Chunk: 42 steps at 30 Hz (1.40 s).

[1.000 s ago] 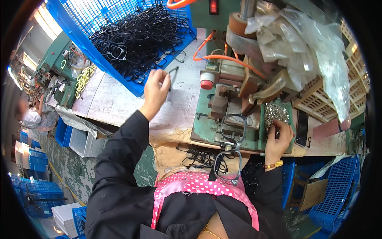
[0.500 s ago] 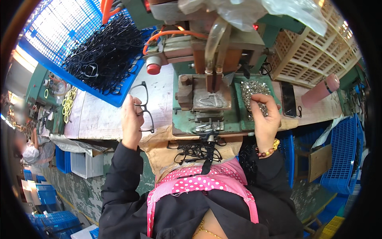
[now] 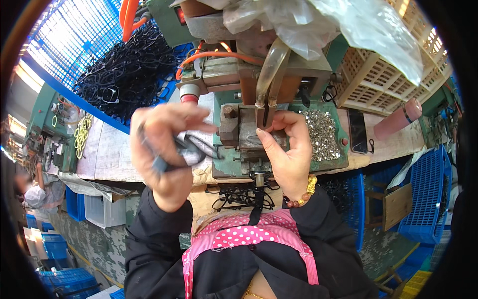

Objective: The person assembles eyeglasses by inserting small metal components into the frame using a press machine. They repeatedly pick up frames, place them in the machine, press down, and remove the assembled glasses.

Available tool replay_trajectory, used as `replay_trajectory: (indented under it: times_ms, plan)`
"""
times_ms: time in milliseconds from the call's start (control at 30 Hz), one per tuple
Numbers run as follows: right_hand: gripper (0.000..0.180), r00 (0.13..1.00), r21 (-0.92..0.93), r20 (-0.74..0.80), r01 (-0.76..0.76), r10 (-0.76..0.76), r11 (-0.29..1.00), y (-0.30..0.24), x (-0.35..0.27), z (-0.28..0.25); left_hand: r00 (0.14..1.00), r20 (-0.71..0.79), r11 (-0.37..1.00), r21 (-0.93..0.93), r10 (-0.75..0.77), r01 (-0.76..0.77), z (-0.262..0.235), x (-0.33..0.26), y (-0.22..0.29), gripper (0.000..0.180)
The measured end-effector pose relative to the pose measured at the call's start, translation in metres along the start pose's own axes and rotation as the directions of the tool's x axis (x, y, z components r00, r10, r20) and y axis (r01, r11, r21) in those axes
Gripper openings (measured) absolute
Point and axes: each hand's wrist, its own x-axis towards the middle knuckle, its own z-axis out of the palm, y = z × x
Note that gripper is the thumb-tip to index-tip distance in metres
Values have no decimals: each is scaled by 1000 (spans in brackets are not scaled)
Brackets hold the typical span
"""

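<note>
My left hand (image 3: 162,147), smeared by motion, holds a black eyeglass frame (image 3: 188,145) left of the press's metal block (image 3: 230,127). Part of the frame is hidden behind the fingers. At the middle of the bench press, my right hand (image 3: 291,154) has its thumb and forefinger closed together, right beside the upright metal head (image 3: 266,118). Whatever sits between those fingertips is too small to make out. Just right of that hand lies a green tray (image 3: 340,160) with a heap of small shiny metal parts (image 3: 321,132).
A blue crate (image 3: 55,87) at the left back holds piled black frames. A red button (image 3: 189,98) juts from the press near my left hand. Toward the right are a phone (image 3: 357,130), a pink bottle (image 3: 398,119) and a cream crate (image 3: 383,82). More frames (image 3: 236,198) lie at my lap.
My right hand has left the metal parts and moved left to the press head, fingers pinched. My left hand has brought the eyeglass frame rightward and turned it.
</note>
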Motion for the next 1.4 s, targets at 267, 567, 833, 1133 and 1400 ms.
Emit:
replay_trajectory:
  times_ms: [267, 567, 833, 1133, 1400]
  plan:
    - [38, 997, 178, -46, -55, 64, 982, -8, -1, 7, 988, 20, 988, 19, 152, -152, -2, 16, -25, 33]
    - [38, 996, 135, -36, -77, 83, 988, -7, 0, 8, 994, -61, 992, 87, 94, -88, 2, 25, -17, 38]
    - [40, 989, 302, -16, -136, 147, 944, -12, 3, 7, 995, -99, 989, 149, 11, 4, 2, 29, -10, 42]
    - [33, 997, 199, 40, -71, 65, 977, -18, -6, -4, 644, 425, 693, -53, -636, 719, -1, -45, 30, 22]
    - [25, 999, 133, -23, -35, 38, 991, -11, -5, -31, -11, 700, -21, -5, -714, 1000, 17, -42, -4, 45]
